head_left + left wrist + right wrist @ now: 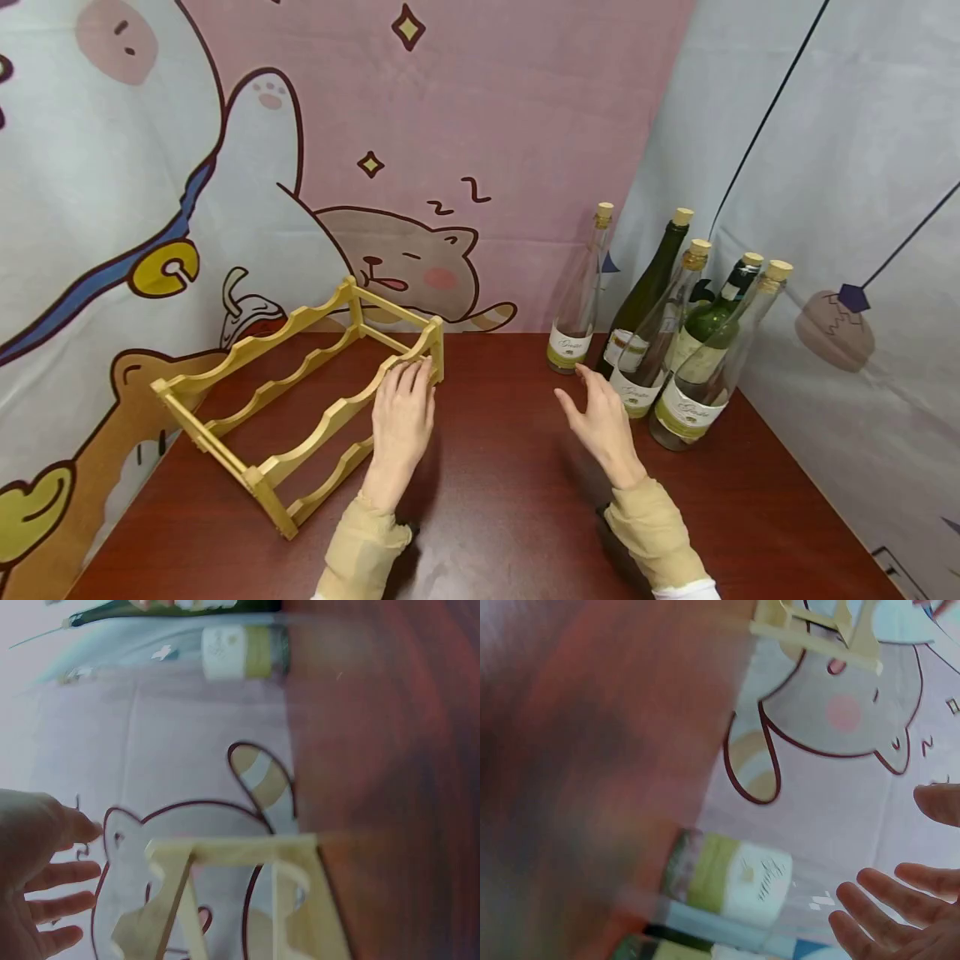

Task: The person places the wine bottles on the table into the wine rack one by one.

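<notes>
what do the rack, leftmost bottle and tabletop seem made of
Pale yellow scalloped rack: likely wood or bamboo, smooth satin finish, from its even pale colour. Tall clear leftmost bottle: apparently glossy glass, see-through with highlights; plastic possible. Flat red-brown tabletop: perhaps wood or laminate, semi-gloss, showing streaks and reflections.

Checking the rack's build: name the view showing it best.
The head view: it frames the whole rack, the left hand hiding little. Each wrist view shows only one end, cut off: left at the bottom, right at the top.

Forearms (358,542) (654,533) apart, fingers (64,906) (896,894) loosely extended
</notes>
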Demonstrator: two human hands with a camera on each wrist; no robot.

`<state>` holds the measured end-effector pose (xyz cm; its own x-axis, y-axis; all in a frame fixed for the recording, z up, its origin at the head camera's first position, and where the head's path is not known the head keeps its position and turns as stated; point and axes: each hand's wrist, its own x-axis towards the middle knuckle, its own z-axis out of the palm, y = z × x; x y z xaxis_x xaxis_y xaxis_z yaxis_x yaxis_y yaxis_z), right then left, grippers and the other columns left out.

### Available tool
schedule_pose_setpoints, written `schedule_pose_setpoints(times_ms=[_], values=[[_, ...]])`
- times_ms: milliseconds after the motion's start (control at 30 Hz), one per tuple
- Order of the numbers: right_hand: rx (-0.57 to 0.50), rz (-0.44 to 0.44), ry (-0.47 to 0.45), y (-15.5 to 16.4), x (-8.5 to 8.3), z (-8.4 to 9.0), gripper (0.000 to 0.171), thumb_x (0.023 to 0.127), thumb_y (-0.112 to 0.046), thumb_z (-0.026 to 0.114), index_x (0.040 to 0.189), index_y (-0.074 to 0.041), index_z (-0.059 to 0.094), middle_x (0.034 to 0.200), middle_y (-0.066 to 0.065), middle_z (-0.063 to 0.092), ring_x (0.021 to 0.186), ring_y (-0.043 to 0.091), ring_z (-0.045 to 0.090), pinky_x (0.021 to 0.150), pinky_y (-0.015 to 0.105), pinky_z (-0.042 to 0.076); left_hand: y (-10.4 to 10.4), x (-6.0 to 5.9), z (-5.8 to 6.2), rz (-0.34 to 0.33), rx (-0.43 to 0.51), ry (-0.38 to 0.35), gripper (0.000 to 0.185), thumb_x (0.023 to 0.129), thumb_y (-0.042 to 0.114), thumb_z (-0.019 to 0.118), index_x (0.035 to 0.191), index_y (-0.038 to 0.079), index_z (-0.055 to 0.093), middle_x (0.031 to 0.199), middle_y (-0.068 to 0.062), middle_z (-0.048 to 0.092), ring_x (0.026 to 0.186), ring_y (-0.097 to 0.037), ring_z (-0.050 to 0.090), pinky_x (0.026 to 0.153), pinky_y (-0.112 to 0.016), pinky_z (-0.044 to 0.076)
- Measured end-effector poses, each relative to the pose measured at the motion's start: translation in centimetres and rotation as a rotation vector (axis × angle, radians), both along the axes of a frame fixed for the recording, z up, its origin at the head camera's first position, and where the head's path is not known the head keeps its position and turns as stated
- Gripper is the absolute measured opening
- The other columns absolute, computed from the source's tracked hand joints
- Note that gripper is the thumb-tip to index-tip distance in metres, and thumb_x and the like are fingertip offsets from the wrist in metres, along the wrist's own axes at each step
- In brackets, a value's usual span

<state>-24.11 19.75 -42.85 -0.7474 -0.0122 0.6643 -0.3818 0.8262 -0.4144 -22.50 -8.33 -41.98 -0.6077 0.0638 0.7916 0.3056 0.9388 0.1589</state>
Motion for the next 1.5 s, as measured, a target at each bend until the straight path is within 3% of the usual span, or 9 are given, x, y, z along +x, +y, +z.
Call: schedule_pose_setpoints(times_ms=[200, 433, 567, 733, 933, 1133, 1333, 1500], values=[[-0.057, -0.022, 0.074, 1.7, -0.3, 1.7, 0.048, 0.08, -0.017, 0.074, 0.119, 0.006, 0.058, 0.107, 0.023, 0.065, 0.096, 0.039, 0.063, 0.081, 0.05, 0.049, -2.5, 0.2, 1.0, 0.097, 0.028, 0.013, 0.042, 0.078, 0.004, 0.07, 0.119, 0.003, 0.06, 0.113, -0.017, 0.066, 0.115, -0.035, 0.055, 0.101, -0.051, 0.041], [-0.134, -0.071, 0.183, 3.3, -0.6, 3.8, 0.043, 0.081, -0.015, 0.072, 0.116, 0.007, 0.059, 0.102, 0.026, 0.064, 0.094, 0.041, 0.061, 0.081, 0.052, 0.046, -4.8, 0.5, 1.4, 0.198, 0.057, 0.041, 0.037, 0.079, 0.002, 0.068, 0.115, 0.001, 0.063, 0.108, -0.018, 0.066, 0.105, -0.039, 0.057, 0.096, -0.054, 0.042], [-0.182, -0.121, 0.239, 4.2, -0.8, 5.4, 0.042, 0.082, -0.014, 0.071, 0.115, 0.008, 0.059, 0.102, 0.028, 0.062, 0.094, 0.043, 0.059, 0.081, 0.052, 0.045, -5.5, 0.7, 1.3, 0.238, 0.072, -0.022, 0.038, 0.077, 0.004, 0.07, 0.114, 0.002, 0.063, 0.104, -0.018, 0.067, 0.101, -0.04, 0.057, 0.092, -0.054, 0.043], [-0.256, -0.212, 0.279, 5.2, -1.3, 7.6, 0.045, 0.085, -0.016, 0.068, 0.12, 0.009, 0.055, 0.112, 0.03, 0.057, 0.103, 0.044, 0.054, 0.088, 0.052, 0.041, -6.1, 0.9, 1.1, 0.24, 0.101, -0.112, 0.031, 0.082, 0.01, 0.068, 0.111, 0.001, 0.064, 0.101, -0.02, 0.068, 0.096, -0.042, 0.059, 0.085, -0.053, 0.044], [-0.339, -0.263, 0.251, 6.4, -2.6, 10.1, 0.054, 0.087, -0.019, 0.064, 0.129, 0.009, 0.043, 0.126, 0.029, 0.046, 0.117, 0.042, 0.046, 0.1, 0.052, 0.036, -6.3, 0.8, 1.1, 0.211, 0.141, -0.213, 0.025, 0.086, 0.015, 0.066, 0.105, 0.0, 0.066, 0.097, -0.02, 0.07, 0.088, -0.042, 0.062, 0.074, -0.054, 0.046], [-0.417, -0.267, 0.159, 7.2, -4.3, 11.9, 0.062, 0.089, -0.025, 0.062, 0.136, 0.004, 0.036, 0.128, 0.026, 0.046, 0.119, 0.04, 0.047, 0.1, 0.05, 0.037, -6.5, 1.0, 1.3, 0.195, 0.141, -0.279, 0.023, 0.083, 0.019, 0.071, 0.097, 0.001, 0.068, 0.087, -0.017, 0.071, 0.08, -0.039, 0.063, 0.066, -0.05, 0.046], [-0.464, -0.262, 0.088, 7.8, -5.7, 12.6, 0.06, 0.089, -0.031, 0.06, 0.135, 0.001, 0.037, 0.123, 0.024, 0.05, 0.109, 0.035, 0.051, 0.093, 0.046, 0.039, -6.5, 1.0, 1.3, 0.2, 0.133, -0.312, 0.02, 0.081, 0.017, 0.073, 0.092, 0.001, 0.068, 0.083, -0.016, 0.069, 0.077, -0.039, 0.063, 0.063, -0.05, 0.046], [-0.467, -0.281, 0.082, 8.1, -6.7, 12.6, 0.052, 0.089, -0.033, 0.059, 0.126, 0.001, 0.044, 0.099, 0.012, 0.054, 0.087, 0.023, 0.05, 0.076, 0.033, 0.036, -6.6, 1.1, 1.2, 0.206, 0.134, -0.306, 0.019, 0.081, 0.017, 0.073, 0.091, 0.001, 0.068, 0.082, -0.016, 0.068, 0.074, -0.04, 0.063, 0.061, -0.05, 0.046]])
